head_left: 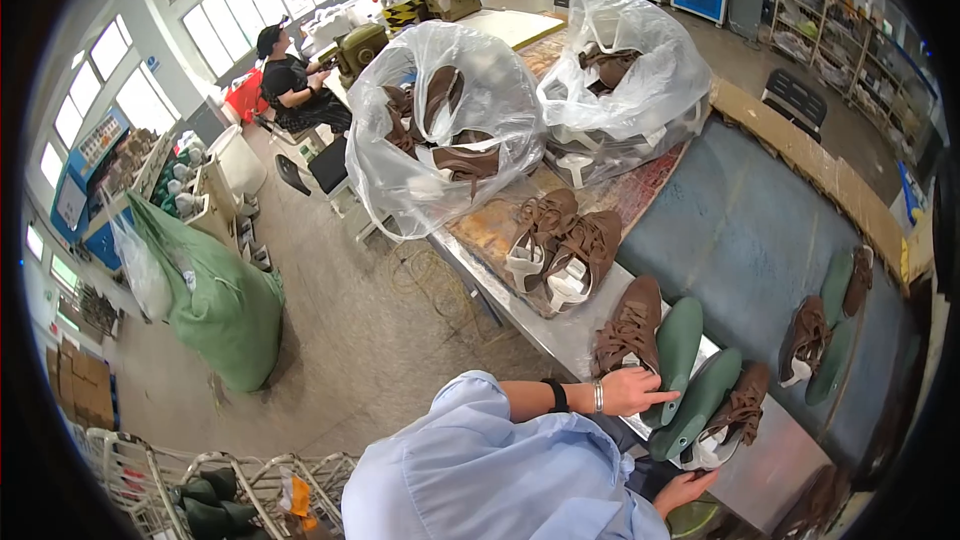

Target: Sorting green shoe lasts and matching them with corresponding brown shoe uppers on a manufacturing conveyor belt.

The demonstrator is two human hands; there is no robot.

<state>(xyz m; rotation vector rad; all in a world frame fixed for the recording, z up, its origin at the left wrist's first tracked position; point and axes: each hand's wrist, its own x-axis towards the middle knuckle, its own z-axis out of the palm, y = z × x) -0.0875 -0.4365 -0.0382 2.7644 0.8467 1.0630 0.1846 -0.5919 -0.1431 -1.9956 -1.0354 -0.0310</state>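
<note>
My left hand (pixel 635 391), wearing bracelets and a black wristband, reaches to the heel end of a green shoe last (pixel 679 340). Its index finger is stretched out against the last. Beside that lies a second green shoe last (pixel 708 395). A brown lace-up shoe (pixel 630 328) stands to the left of the lasts, and another brown lace-up shoe (pixel 738 414) with a pale heel sits to their right. Just under the heel of this right-hand shoe is my right hand (pixel 685 491), fingers extended; its contact with the shoe is hard to make out.
A pair of brown shoes (pixel 570 250) stands on the bench, with two clear bags of shoes (pixel 450 130) (pixel 625 80) behind. The dark belt (pixel 720 210) carries more shoes and lasts. A green sack (pixel 225 310) and a wire cart (pixel 200 465) are at left. People work farther back.
</note>
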